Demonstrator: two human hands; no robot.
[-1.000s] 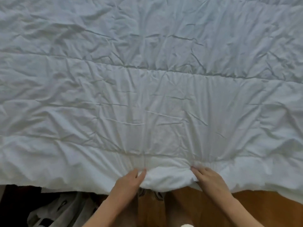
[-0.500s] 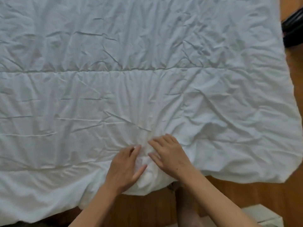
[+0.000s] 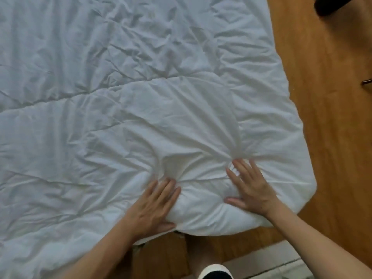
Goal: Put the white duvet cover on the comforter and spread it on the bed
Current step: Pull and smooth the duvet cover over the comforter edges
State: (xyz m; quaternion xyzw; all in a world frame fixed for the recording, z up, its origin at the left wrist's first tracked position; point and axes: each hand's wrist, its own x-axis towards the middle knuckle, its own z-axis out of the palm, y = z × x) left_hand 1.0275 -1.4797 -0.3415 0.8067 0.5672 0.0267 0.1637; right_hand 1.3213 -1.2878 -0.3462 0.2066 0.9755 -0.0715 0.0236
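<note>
1. Two bare hands pressed flat on the white duvet cover (image 3: 141, 109), both near its edge at 6 o'clock.
2. Left hand (image 3: 153, 206) at about 7 o'clock of the puffed bulge (image 3: 201, 202): fingers straight and close together, tips sunk into a dimple in the cloth, thumb spread along the lower edge. Nothing gripped.
3. Right hand (image 3: 251, 188) at about 3 o'clock of that bulge: fingers splayed wide and straight, tips dug into a second dimple, thumb stretched toward 9 o'clock across the fabric. Nothing gripped either.
4. Wrinkles fanning outward from each dimple, mostly toward 12 o'clock.
5. Cover spread wide, filling the view from 9 o'clock through 12 to about 2 o'clock, padded and quilted-looking, with a long seam-like crease running from 9 o'clock toward centre. Comforter itself not visible as a separate thing; cannot tell how fully inside.
6. Rounded corner (image 3: 306, 190) of the cover at about 4 o'clock, hanging just over the wooden floor (image 3: 326, 97).
7. Floor visible along 1 to 5 o'clock and under the near edge at 6 o'clock.
8. Dark object (image 3: 342, 5) at 1 o'clock, cut off by the frame.
9. Pale box-like item (image 3: 267, 260) on the floor at 5 o'clock.
10. White-and-black footwear tip (image 3: 216, 273) at 6 o'clock, between the forearms.
</note>
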